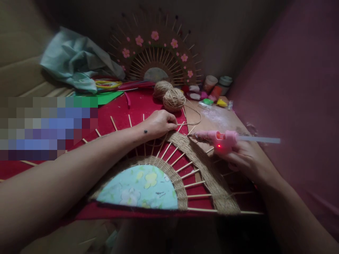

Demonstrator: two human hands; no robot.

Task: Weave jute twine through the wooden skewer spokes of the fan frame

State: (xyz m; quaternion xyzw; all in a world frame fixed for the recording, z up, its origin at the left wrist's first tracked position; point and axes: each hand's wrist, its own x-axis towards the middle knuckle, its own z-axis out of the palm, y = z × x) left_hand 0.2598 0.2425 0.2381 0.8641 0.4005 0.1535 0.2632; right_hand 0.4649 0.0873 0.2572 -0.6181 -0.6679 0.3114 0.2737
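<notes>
A half-round fan frame (182, 197) of thin sticks and woven twine lies on the red cloth, with a light-blue floral fabric half-circle (139, 185) at its centre. Near the top of its outer woven band (212, 180), my left hand (161, 123) is closed, pinching a strand of twine (194, 123) that runs from a twine ball (174, 99). My right hand (239, 158) grips a pink hot glue gun (224, 139), its red light lit and a glue stick (261, 139) out of its back. The nozzle points left, close to the outer band.
A finished-looking fan with pink flowers (155, 35) stands against the back wall. Pale blue cloth (76, 58), yellow-handled scissors (108, 84) and a green sheet (108, 98) lie at back left. Cups (210, 83) and small coloured pieces (208, 101) sit at back right.
</notes>
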